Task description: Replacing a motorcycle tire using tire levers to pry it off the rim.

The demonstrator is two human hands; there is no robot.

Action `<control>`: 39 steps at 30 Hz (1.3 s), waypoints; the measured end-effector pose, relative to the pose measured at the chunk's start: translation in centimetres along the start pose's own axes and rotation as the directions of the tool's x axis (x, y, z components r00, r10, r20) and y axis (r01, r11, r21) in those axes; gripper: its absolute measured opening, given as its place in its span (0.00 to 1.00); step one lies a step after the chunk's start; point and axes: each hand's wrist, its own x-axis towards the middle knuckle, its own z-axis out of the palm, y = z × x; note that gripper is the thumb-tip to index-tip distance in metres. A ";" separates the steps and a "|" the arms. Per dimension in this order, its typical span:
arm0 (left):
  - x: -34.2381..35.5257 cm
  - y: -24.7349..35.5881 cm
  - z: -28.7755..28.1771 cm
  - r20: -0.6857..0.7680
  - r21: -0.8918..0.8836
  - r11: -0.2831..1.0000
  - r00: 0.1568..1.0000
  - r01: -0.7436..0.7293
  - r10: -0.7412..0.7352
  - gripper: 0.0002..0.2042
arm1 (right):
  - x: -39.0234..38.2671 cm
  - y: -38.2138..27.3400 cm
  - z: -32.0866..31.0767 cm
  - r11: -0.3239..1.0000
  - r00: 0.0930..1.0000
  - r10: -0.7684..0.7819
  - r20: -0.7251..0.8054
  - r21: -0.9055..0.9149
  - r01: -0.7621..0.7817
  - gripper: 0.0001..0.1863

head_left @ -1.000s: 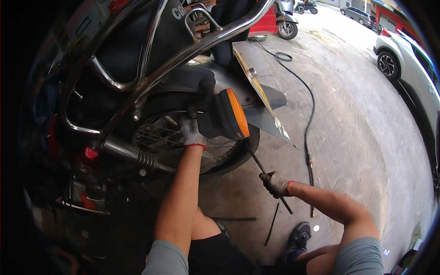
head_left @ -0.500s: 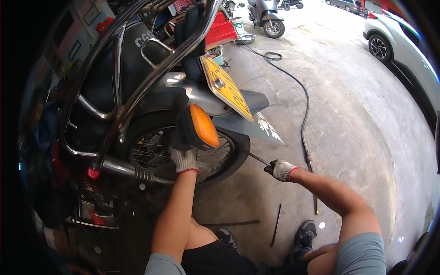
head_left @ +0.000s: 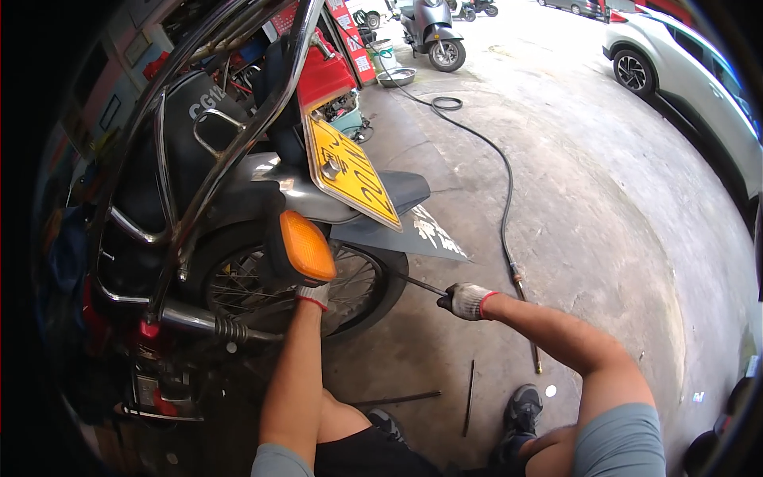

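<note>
My right hand (head_left: 467, 301), in a white work glove with dark fingers, is closed around the near end of a long dark tire lever (head_left: 420, 285). The lever slants up and left to the rear tire (head_left: 389, 298) of a motorcycle, its far end at the tire's edge. My left hand (head_left: 313, 296) reaches to the spoked wheel behind an orange turn signal (head_left: 307, 246). Only its glove cuff shows there, so its fingers are hidden. Over the wheel hang the dark mudguard flap (head_left: 401, 238) and a yellow license plate (head_left: 350, 171).
Two thin dark bars, one upright in view (head_left: 469, 397) and one crosswise (head_left: 401, 397), lie on the concrete by my shoes. A black hose (head_left: 506, 199) with a metal-ended wand (head_left: 531, 326) runs along the right. Farther off stand a scooter (head_left: 433, 36), a metal basin (head_left: 396, 77) and a white car (head_left: 683, 71).
The view has shifted, so the motorcycle appears farther left. My right hand still grips the lever at the tire, and my left hand stays at the wheel, now more covered by the turn signal.
</note>
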 end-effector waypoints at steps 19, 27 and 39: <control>1.8 -0.9 4.1 -0.400 0.358 0.932 0.895 -0.046 0.198 0.34 | 2.7 3.0 -2.2 0.963 0.993 -0.114 0.015 -0.244 0.114 0.25; 1.7 -2.1 4.3 -0.384 0.482 0.876 0.904 0.022 0.189 0.34 | 3.9 2.9 -3.1 0.944 0.991 -0.131 0.003 -0.306 0.126 0.26; -0.1 4.1 0.5 -0.162 0.139 0.990 0.986 -0.011 0.033 0.31 | 2.1 2.7 -2.5 0.945 0.984 -0.158 -0.080 -0.300 0.128 0.26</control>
